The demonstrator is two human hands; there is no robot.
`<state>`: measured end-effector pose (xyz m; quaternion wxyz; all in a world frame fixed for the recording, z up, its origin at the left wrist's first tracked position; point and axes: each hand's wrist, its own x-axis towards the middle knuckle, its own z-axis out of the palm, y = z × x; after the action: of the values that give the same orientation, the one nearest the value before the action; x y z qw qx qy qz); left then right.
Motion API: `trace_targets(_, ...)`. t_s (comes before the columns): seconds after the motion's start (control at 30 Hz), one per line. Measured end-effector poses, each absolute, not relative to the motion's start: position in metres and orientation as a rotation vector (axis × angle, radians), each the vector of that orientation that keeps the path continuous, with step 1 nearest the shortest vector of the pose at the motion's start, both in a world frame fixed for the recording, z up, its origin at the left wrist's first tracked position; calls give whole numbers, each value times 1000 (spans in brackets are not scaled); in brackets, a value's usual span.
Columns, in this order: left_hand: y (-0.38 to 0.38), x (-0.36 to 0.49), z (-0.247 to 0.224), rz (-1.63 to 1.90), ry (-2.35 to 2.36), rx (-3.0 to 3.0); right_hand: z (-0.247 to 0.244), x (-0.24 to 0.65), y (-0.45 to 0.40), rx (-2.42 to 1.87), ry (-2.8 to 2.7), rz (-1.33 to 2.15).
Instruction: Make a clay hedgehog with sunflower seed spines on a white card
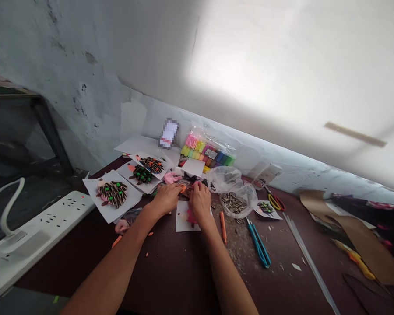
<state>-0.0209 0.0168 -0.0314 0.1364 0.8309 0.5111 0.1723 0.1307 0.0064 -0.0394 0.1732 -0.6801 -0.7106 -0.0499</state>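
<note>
My left hand (167,199) is closed, its fingertips at a bit of orange clay (183,188) behind the card. My right hand (201,200) curls its fingers down over a small white card (182,224); what they pinch, if anything, is hidden. On that card lies a flat hedgehog shape of pink and peach clay (192,216), partly covered by the right hand. Close to the right hand are an orange stick (223,227) and a clear plastic bag of striped sunflower seeds (233,203). A lump of pink clay (172,177) sits behind the left hand.
Left, on paper, lie seed-covered hedgehog figures (113,194). Colored clay packs (210,153) and a phone (168,133) stand by the wall. Rightward are blue-handled tweezers (258,245), scissors (276,202), clear sticks (310,262) and a yellow cutter (356,260). A power strip (62,223) is far left.
</note>
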Motion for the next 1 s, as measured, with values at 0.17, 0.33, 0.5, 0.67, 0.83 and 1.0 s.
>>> trace_targets(0.17, 17, -23, -31, 462, 1523, 2454, -48, 133, 12, -1674, -2070, -27)
trace_targets(0.33, 16, -16, -25, 746, 1386, 2520, -42, 151, 23, -1857, -1897, -101)
trace_targets(0.5, 7, -3, -28, 714, 1120, 2610, -27, 162, 24, -2136, -1853, -183)
trace_targets(0.67, 6, -4, -40, 715, 1284, 2578, -20, 163, 23, -2220, -1933, -213)
trace_targets(0.83, 9, -8, -41, 651, 1365, 2578, -19, 163, 25, -2200, -1972, -313)
trace_targets(1.0, 5, -7, -40, 564, 1414, 2580, -16, 163, 27, -2170, -1909, -322)
